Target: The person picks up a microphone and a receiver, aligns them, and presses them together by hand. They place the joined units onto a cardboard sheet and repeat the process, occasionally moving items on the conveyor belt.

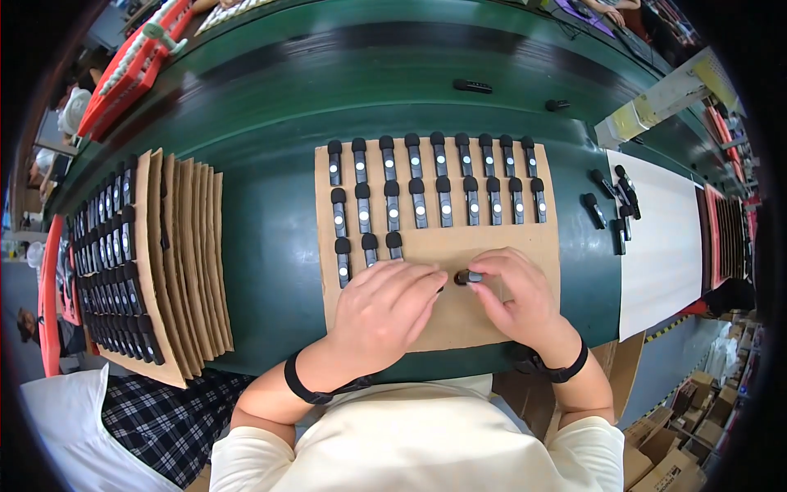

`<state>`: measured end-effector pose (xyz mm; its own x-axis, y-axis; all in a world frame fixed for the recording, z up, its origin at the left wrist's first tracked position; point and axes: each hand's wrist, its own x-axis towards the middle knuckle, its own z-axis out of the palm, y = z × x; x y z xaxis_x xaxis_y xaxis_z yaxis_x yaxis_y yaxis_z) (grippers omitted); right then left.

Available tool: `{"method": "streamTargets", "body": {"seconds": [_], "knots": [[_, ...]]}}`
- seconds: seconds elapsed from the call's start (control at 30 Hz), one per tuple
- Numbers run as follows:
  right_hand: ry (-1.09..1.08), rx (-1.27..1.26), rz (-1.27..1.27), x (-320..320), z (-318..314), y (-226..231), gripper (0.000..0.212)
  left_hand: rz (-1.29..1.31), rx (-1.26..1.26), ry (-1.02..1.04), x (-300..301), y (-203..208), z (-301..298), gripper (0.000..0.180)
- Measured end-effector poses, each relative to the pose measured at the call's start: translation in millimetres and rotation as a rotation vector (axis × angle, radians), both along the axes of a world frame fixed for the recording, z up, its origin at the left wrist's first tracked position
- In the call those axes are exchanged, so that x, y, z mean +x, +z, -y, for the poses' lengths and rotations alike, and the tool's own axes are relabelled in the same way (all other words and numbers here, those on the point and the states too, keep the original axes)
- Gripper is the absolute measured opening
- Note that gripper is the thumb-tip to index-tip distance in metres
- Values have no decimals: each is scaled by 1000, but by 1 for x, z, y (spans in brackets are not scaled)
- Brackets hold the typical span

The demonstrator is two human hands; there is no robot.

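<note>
A small black device with a rounded dark end is pinched between the thumb and forefinger of the right hand, and is held just above or on the bare lower part of a cardboard sheet; whether the sheet is touched by it cannot be told. The left hand is held palm down over the sheet, with its fingers drawn together and pointed toward the right hand. A dark spot is seen at its fingertips, but whether anything is gripped there cannot be told. The two hands are held near each other, apart. A black wristband is worn on the left wrist, and a similar one on the right.

On the sheet, black devices are laid upright in rows, each marked with a pale round dot. Nine are set in the top row and nine in the second; in the third, three are seen at the left, partly covered by the left hand.

The sheet is laid on a green worktop. To its left, a stack of cardboard sheets is stood on edge, its outer face filled with rows of similar devices. To the right, loose devices are scattered at the edge of a white sheet. Two more, a far device and another near it, are left beyond the cardboard. A plaid garment is worn by a person at the left.
</note>
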<state>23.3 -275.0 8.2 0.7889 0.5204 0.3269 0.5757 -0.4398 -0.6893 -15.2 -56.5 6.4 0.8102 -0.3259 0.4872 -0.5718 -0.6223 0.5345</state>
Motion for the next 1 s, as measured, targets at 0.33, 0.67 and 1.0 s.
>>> {"method": "streamTargets", "body": {"seconds": [0.33,0.67,1.0], "knots": [[146,-261,240,-5,3,-17,22,82,342,-23,-7,-13,18,23],[110,-355,219,4,-2,-25,20,36,363,47,4,-21,21,22],[77,-349,212,7,-4,-24,24,36,353,56,6,-18,19,22]]}}
